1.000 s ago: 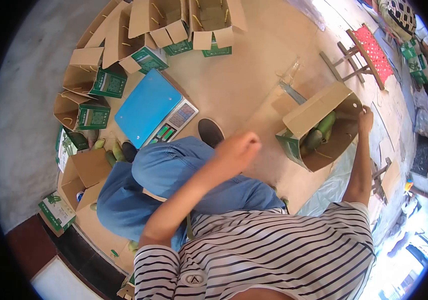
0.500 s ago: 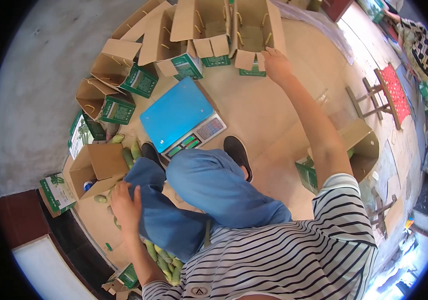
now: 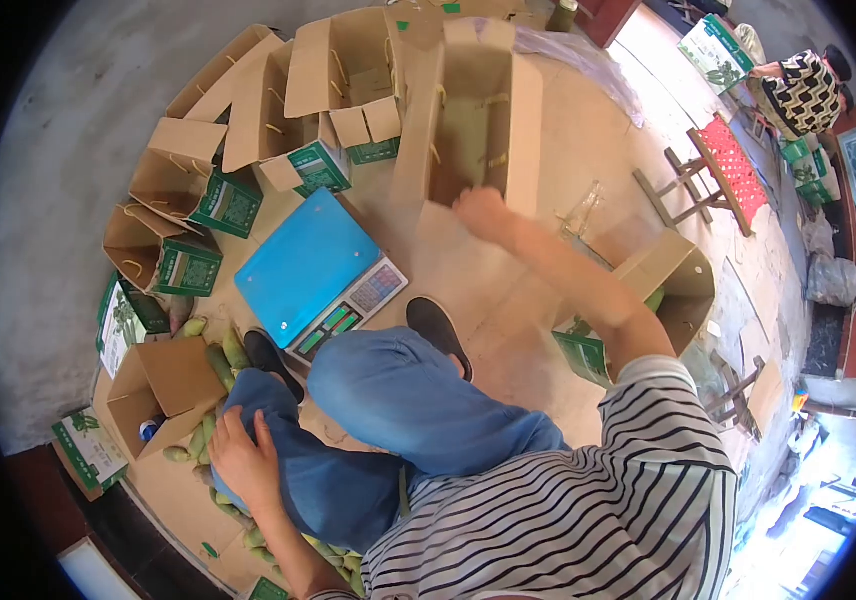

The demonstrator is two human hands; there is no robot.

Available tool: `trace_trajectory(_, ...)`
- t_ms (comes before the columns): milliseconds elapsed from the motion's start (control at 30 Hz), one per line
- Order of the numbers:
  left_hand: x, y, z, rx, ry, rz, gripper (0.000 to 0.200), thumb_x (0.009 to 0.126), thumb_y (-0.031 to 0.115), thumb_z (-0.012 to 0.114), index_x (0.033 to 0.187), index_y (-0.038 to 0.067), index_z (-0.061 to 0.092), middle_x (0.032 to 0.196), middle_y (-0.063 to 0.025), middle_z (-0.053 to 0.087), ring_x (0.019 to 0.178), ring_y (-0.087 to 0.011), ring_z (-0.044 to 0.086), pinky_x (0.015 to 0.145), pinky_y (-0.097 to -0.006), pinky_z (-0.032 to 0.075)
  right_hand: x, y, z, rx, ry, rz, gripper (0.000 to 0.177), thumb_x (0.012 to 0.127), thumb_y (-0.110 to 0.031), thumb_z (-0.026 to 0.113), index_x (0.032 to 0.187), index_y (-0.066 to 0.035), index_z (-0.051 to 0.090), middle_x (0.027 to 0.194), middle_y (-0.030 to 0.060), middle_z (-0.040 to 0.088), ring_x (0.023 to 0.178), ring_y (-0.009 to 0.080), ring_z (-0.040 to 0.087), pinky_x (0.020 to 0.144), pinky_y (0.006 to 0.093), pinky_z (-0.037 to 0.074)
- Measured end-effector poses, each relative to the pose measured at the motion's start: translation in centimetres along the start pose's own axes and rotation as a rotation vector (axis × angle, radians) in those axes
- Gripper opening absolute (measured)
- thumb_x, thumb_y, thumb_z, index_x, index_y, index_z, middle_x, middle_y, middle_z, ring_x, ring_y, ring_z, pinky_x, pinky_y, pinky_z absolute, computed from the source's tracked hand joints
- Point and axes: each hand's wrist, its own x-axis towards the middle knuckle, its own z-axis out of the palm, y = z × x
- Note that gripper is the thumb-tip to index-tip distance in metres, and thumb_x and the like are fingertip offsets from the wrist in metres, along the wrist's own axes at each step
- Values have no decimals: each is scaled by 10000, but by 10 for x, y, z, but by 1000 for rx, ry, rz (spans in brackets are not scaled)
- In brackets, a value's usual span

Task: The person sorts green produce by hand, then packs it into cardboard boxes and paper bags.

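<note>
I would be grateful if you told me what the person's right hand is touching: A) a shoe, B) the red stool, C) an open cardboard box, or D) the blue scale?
C: the right hand grips the near edge of the open box, well apart from the scale, the stool and the shoe.

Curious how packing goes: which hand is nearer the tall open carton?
Right. The right hand is at the tall open carton; the left hand rests back on the knee.
</note>
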Motion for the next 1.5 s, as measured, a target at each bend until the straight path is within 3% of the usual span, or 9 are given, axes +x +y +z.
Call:
trace_trajectory(167,-4,2,2,3,13,8,239,847,226,588,970,24,554,896,-137,590,850,-320,560,749,-410,422,-64,-71,-21,307,-105,-34,168,812,-89,509,940,-31,601,929,130,621,876,297,617,739,401,506)
trace_trajectory(267,-6,0,2,-3,46,38,243,848,225,585,972,19,552,895,-138,589,862,-320,561,752,-408,424,-93,-69,-38,763,76,-135,266,811,-91,519,1062,-27,576,1040,144,606,989,309,576,855,391,467)
trace_trajectory(400,-12,-3,-2,-16,79,35,245,849,225,585,970,14,556,897,-140,590,868,-323,562,763,-409,426,-126,1,-13,521,179,-91,452,786,-96,539,1237,-78,511,1243,151,526,1161,295,479,1016,396,345)
trace_trajectory(467,-14,-5,-2,-19,83,18,246,848,224,585,969,12,559,898,-142,591,867,-325,562,768,-411,426,-146,26,-13,53,21,107,413,782,-84,539,1195,-89,545,1197,122,558,1146,270,493,1026,388,333)
trace_trajectory(667,-18,-10,-4,-56,94,9,238,850,215,582,969,10,559,894,-150,589,851,-331,560,769,-411,425,-139,57,12,42,-100,41,229,783,-161,598,1008,-118,605,947,74,622,970,264,573,870,376,443)
trace_trajectory(967,-25,-16,-6,-57,135,-18,229,844,223,593,957,26,561,880,-146,592,843,-331,561,773,-407,427,-144,8,-86,379,264,-23,179,778,-190,633,896,-64,583,880,110,627,875,312,602,734,422,485)
trace_trajectory(1133,-23,-22,-11,-93,137,-34,222,840,228,608,937,32,576,871,-133,617,820,-313,578,760,-399,431,-120,-32,-137,376,236,-89,244,766,-173,658,980,-75,590,875,105,627,871,330,594,741,424,488)
trace_trajectory(1400,-34,-30,-3,-140,216,-52,246,818,241,630,978,57,595,906,-131,628,868,-309,587,793,-410,434,3,-138,-127,448,421,-610,371,783,-245,612,1135,-129,593,1015,109,634,948,298,597,777,405,497)
trace_trajectory(1500,-34,-34,3,-148,199,-58,254,858,251,598,996,38,591,939,-135,629,878,-328,582,777,-406,437,40,-193,-147,343,289,-609,178,765,-255,630,866,-119,577,846,101,634,846,313,612,667,439,488)
